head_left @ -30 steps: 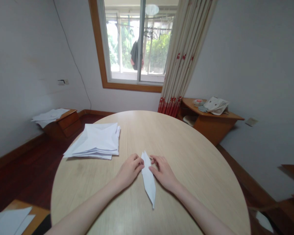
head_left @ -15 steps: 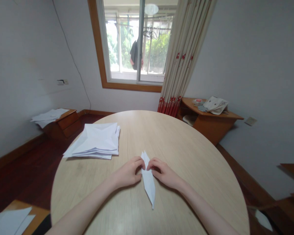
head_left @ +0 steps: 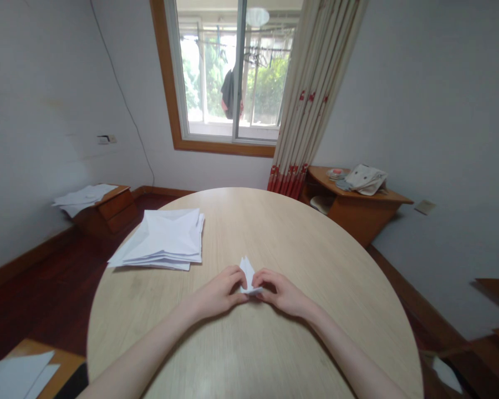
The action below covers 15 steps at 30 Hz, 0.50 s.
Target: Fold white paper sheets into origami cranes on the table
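A small piece of folded white paper (head_left: pixel 248 271) rests at the middle of the round wooden table (head_left: pixel 258 354). It has two narrow points at its far end, and its near part is folded up, seen nearly edge-on. My left hand (head_left: pixel 227 288) pinches it from the left, with the thumb at the near fold. From the right, my right hand (head_left: pixel 276 289) grips the same paper between thumb and curled fingers. Part of the paper is hidden behind the fingertips of both hands.
A stack of creased white paper sheets (head_left: pixel 166 238) lies at the table's left. More paper (head_left: pixel 16 377) sits on a low surface at the lower left. A corner desk (head_left: pixel 357 205) with a cloth bag (head_left: pixel 366 179) stands beyond the table's right edge.
The paper's long near half, which lay flat toward me, is now folded up at the middle. My hands have stayed at almost the same spot, with their thumbs drawn closer in.
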Available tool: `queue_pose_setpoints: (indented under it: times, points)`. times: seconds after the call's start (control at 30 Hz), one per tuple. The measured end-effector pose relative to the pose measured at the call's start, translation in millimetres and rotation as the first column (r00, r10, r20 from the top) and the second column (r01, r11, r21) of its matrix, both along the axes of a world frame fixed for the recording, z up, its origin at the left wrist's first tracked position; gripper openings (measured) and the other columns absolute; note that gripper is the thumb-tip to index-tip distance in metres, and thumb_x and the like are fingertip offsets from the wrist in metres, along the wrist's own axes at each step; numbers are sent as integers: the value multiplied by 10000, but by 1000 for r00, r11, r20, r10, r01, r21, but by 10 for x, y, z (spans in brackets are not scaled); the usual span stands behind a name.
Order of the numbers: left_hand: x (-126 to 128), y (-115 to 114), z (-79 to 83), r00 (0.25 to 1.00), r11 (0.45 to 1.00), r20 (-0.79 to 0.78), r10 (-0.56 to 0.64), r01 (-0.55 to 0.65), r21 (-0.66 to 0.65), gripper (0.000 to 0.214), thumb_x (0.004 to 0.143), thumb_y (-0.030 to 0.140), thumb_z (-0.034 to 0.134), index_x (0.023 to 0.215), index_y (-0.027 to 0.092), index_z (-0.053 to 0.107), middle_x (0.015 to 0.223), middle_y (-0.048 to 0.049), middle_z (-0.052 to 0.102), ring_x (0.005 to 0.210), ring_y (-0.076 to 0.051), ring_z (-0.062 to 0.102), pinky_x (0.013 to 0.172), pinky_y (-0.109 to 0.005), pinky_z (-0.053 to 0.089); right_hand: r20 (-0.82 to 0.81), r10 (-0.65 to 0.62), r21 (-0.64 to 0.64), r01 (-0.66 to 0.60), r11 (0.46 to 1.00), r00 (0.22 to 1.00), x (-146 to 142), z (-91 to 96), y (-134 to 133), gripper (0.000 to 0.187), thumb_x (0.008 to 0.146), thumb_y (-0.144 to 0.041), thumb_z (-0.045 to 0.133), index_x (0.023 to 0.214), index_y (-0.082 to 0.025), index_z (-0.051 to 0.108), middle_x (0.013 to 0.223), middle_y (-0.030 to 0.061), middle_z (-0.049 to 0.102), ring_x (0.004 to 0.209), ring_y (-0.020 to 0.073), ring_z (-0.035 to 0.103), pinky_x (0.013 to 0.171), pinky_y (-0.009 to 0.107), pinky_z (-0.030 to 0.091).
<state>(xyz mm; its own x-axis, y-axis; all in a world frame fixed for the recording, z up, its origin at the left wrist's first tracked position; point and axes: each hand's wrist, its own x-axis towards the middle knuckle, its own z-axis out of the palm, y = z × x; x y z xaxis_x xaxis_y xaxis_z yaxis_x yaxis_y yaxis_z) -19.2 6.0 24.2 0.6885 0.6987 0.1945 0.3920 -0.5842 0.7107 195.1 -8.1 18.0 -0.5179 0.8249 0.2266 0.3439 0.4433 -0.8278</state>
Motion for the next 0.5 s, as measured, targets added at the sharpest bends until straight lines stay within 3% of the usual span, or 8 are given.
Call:
queue_pose_setpoints:
  times: [0.23, 0.5]
  points:
    - [55, -3, -45, 994, 993, -1, 112, -111, 28, 114, 877, 278, 530, 860, 183, 592, 920, -45, 596, 885, -197, 547, 784, -277, 408, 78, -177, 47, 173, 984, 981, -62, -69, 10, 96, 840, -177, 550, 768, -198, 609, 752, -8, 618, 713, 155, 557, 671, 274, 447]
    - [122, -6, -69, 962, 962, 12, 271, -271, -28, 117, 847, 279, 533, 776, 185, 528, 777, -15, 591, 736, -184, 549, 669, -270, 376, 70, -273, 118, 264, 957, 959, -137, -176, 18, 107, 810, -112, 521, 752, -200, 502, 762, 0, 539, 703, 163, 525, 649, 281, 423]
